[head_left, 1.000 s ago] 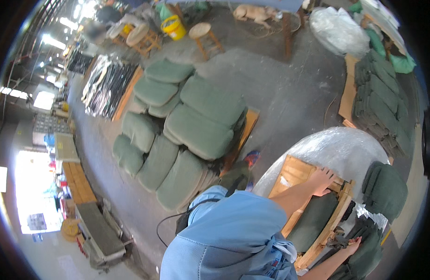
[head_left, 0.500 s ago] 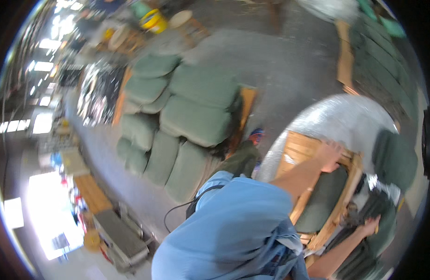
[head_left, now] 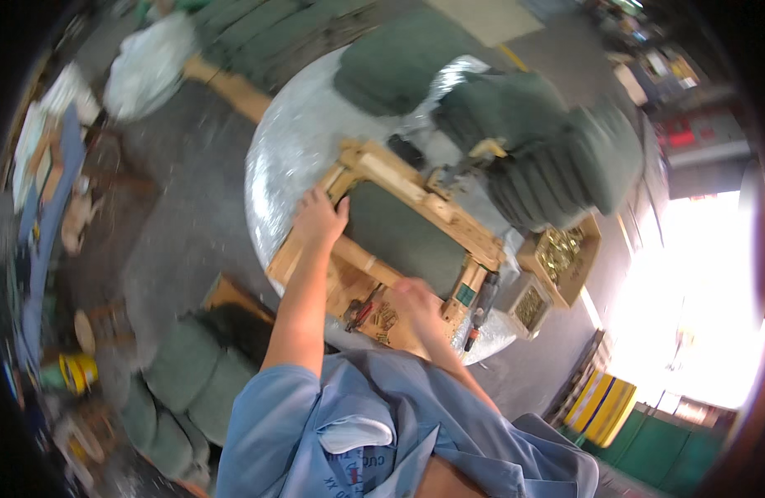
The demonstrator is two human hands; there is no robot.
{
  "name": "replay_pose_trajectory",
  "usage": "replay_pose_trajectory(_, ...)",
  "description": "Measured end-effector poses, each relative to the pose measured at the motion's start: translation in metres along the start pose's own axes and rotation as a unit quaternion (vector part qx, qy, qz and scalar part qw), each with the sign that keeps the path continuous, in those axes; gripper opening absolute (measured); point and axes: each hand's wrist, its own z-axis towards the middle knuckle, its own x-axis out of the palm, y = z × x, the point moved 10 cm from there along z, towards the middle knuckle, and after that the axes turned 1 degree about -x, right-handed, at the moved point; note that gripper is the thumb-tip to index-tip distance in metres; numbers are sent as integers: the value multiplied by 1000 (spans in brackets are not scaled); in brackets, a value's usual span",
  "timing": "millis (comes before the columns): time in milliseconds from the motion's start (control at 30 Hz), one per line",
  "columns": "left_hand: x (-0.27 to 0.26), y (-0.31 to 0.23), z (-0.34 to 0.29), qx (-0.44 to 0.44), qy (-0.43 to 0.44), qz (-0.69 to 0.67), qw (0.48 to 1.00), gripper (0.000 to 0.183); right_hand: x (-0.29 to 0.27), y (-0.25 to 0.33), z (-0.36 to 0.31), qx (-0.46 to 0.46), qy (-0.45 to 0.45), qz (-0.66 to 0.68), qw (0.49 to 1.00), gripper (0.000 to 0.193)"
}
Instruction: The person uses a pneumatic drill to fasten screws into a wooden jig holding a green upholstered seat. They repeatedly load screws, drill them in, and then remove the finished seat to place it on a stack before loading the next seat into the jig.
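Note:
A wooden frame (head_left: 389,173) with a dark green padded panel (head_left: 411,236) inside it lies tilted on a round table wrapped in shiny film (head_left: 275,162). My left hand (head_left: 319,222) grips the frame's left rail, its thumb on the inner side. Over the near rail is my right hand (head_left: 417,303), smeared by motion, so its fingers are unclear. Beside it, on the wooden boards at the near side, lie red-handled pliers (head_left: 362,314) and several small brass-coloured fittings (head_left: 386,320). A black power tool with an orange end (head_left: 482,309) lies at the frame's right.
Behind the frame rests a tool with a yellowish handle (head_left: 488,149). Green cushions (head_left: 399,66) and a cushion stack (head_left: 573,162) fill the table's far side. Boxes of brass-coloured hardware (head_left: 575,278) stand right. More cushions (head_left: 187,365) are low left, near a yellow bucket (head_left: 78,373).
My view has swung right, bringing the table to the middle. My right hand has left the yellowish-handled tool and come to the frame's near side. My left hand is still on the frame.

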Motion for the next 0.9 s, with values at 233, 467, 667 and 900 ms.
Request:
replay_pose_trajectory(233, -4, 24, -11, 142, 36, -324, 935, 68, 90, -80, -31, 187, 72, 221, 955, 38)
replay_pose_trajectory(467, -100, 155, -21, 109, -142, -394, 902, 64, 75, 224, -161, -351, 282, 235, 861, 34)
replay_pose_trajectory(667, -207, 163, -10, 131, -152, -467, 862, 55, 47, 272, -118, -295, 230, 268, 888, 32)
replay_pose_trajectory(900, -15, 238, -189, 2, -94, -432, 897, 37, 28, 16, -33, -43, 47, -71, 995, 36)
